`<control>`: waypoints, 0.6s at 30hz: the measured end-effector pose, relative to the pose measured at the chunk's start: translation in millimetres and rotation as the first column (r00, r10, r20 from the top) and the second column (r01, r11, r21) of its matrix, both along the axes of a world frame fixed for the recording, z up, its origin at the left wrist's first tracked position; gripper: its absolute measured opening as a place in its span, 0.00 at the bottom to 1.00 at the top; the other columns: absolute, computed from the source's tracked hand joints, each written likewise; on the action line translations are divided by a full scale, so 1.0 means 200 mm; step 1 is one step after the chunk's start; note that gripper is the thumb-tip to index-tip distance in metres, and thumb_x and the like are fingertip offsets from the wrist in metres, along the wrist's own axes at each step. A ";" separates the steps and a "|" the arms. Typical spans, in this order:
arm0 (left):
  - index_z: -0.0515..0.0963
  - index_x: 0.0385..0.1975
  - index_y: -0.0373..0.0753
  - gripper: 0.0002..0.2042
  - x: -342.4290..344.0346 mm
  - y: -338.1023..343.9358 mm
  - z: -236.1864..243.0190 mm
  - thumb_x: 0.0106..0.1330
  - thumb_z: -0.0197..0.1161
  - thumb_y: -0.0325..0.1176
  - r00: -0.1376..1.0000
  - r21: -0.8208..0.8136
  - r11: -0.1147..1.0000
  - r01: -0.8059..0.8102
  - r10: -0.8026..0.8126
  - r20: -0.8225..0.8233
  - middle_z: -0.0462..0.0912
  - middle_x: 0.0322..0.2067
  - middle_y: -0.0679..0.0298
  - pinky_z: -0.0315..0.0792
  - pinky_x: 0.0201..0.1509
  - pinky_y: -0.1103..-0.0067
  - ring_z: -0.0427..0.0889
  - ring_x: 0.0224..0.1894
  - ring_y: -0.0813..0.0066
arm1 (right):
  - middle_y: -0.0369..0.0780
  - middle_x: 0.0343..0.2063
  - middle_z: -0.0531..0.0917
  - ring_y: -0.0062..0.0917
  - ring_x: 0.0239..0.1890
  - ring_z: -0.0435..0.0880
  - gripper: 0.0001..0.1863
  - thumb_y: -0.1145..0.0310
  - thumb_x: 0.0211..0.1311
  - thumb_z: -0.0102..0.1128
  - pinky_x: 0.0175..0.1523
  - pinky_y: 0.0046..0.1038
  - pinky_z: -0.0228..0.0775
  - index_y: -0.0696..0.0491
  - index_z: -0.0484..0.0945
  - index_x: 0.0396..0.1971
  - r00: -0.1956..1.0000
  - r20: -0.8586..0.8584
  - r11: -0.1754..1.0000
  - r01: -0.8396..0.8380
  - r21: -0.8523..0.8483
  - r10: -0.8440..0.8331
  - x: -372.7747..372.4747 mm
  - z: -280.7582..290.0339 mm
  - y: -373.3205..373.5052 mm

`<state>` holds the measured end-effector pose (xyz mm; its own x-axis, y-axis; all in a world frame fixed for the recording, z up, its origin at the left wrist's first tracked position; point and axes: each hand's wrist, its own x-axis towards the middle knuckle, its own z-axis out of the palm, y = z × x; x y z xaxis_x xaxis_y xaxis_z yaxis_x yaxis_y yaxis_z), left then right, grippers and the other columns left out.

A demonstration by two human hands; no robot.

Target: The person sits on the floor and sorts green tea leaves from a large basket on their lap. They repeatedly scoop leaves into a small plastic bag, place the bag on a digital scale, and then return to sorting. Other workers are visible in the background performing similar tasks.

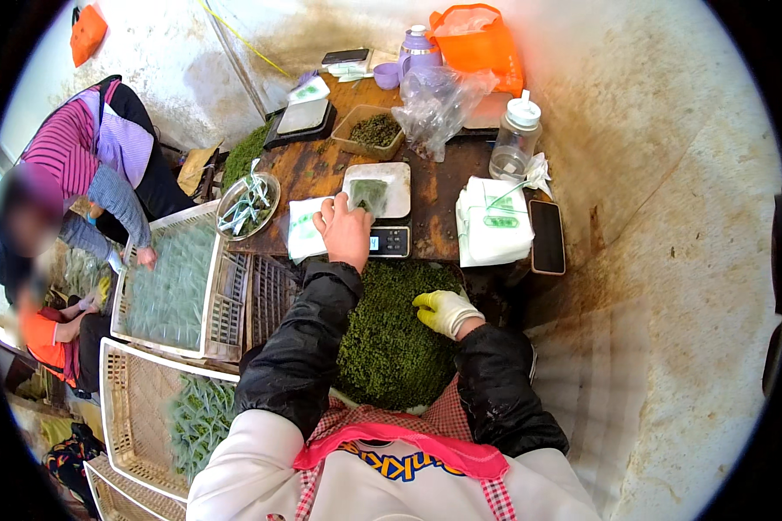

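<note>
My bare left hand [346, 229] reaches over the table's front edge, fingers bent and somewhat apart. Its fingertips rest at the edge of a stack of white plastic bags with green print [305, 231]. Just right of them, a small filled bag of green contents [370, 196] lies on the white pan of a digital scale [397, 198]. My right hand [447, 313], in a white glove with yellow fingertips, is at a large heap of small green berries [387, 347] below the table. Its fingers are curled in; whatever they hold is hidden.
More printed bags [495, 227] and a phone [546, 236] lie right, near a clear bottle [514, 143]. A metal bowl of twist-tie-like strips [248, 205] stands left. Crates of filled bags [167, 291] line the left side; a co-worker [87, 165] reaches into one.
</note>
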<state>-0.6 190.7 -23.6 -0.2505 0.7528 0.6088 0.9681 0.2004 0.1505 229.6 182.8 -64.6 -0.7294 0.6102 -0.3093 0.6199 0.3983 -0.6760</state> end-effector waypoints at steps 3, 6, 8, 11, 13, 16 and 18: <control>0.83 0.26 0.37 0.07 -0.02 0.05 -0.02 0.59 0.63 0.34 0.997 -0.072 0.997 -0.039 0.044 0.066 0.71 0.51 0.56 0.50 0.59 0.51 0.62 0.59 0.50 | 0.48 0.46 0.82 0.42 0.49 0.80 0.19 0.63 0.60 0.57 0.55 0.33 0.71 0.52 0.78 0.51 1.000 0.005 0.999 -0.025 0.027 0.024 0.00 -0.05 0.01; 0.82 0.25 0.35 0.06 -0.01 0.08 -0.04 0.57 0.65 0.32 0.996 -0.145 0.987 -0.076 0.082 0.034 0.71 0.50 0.56 0.50 0.60 0.51 0.62 0.58 0.50 | 0.48 0.46 0.81 0.42 0.49 0.80 0.19 0.63 0.60 0.57 0.55 0.34 0.71 0.51 0.78 0.51 0.999 0.024 0.999 -0.048 0.024 0.047 -0.01 -0.04 0.02; 0.82 0.24 0.35 0.05 -0.02 0.09 -0.05 0.56 0.65 0.30 0.996 -0.127 0.989 -0.080 0.083 0.019 0.71 0.48 0.57 0.51 0.59 0.51 0.63 0.58 0.51 | 0.48 0.46 0.81 0.42 0.49 0.79 0.19 0.63 0.60 0.57 0.55 0.34 0.71 0.51 0.78 0.51 0.998 0.031 0.999 -0.047 0.025 0.046 -0.01 -0.02 0.02; 0.80 0.23 0.36 0.04 -0.04 0.10 -0.08 0.55 0.65 0.29 0.996 -0.079 0.993 -0.083 0.086 0.032 0.71 0.45 0.58 0.51 0.58 0.52 0.64 0.55 0.52 | 0.48 0.46 0.81 0.42 0.49 0.79 0.19 0.63 0.60 0.57 0.55 0.34 0.70 0.51 0.78 0.51 0.999 0.034 0.999 -0.042 0.022 0.041 -0.01 -0.05 0.02; 0.79 0.22 0.37 0.03 -0.03 0.09 -0.09 0.54 0.65 0.28 0.993 -0.047 0.996 -0.075 0.078 0.084 0.71 0.43 0.59 0.51 0.57 0.53 0.64 0.54 0.53 | 0.47 0.47 0.81 0.42 0.50 0.79 0.20 0.63 0.60 0.57 0.55 0.34 0.70 0.51 0.78 0.51 0.998 0.049 0.999 -0.045 0.015 0.044 -0.01 -0.04 0.01; 0.78 0.22 0.38 0.03 -0.01 0.02 -0.06 0.53 0.65 0.27 0.983 0.002 0.999 -0.051 0.050 0.179 0.70 0.41 0.60 0.51 0.56 0.54 0.65 0.52 0.54 | 0.48 0.47 0.81 0.41 0.50 0.79 0.20 0.63 0.60 0.57 0.56 0.34 0.70 0.51 0.78 0.51 0.997 0.065 0.999 -0.041 0.000 0.041 -0.01 0.00 0.00; 0.78 0.22 0.39 0.03 0.01 -0.02 -0.06 0.52 0.66 0.27 0.978 0.054 0.998 -0.038 0.026 0.205 0.70 0.41 0.61 0.51 0.57 0.54 0.65 0.52 0.54 | 0.48 0.47 0.81 0.42 0.50 0.79 0.20 0.63 0.60 0.57 0.56 0.34 0.70 0.51 0.78 0.52 0.997 0.064 0.999 -0.044 0.010 0.043 -0.01 0.00 0.01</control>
<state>1.9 186.5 -34.9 -0.3969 0.7076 0.5845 0.9092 0.2158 0.3561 228.0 184.2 -64.5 -0.7343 0.5821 -0.3492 0.6436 0.4337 -0.6306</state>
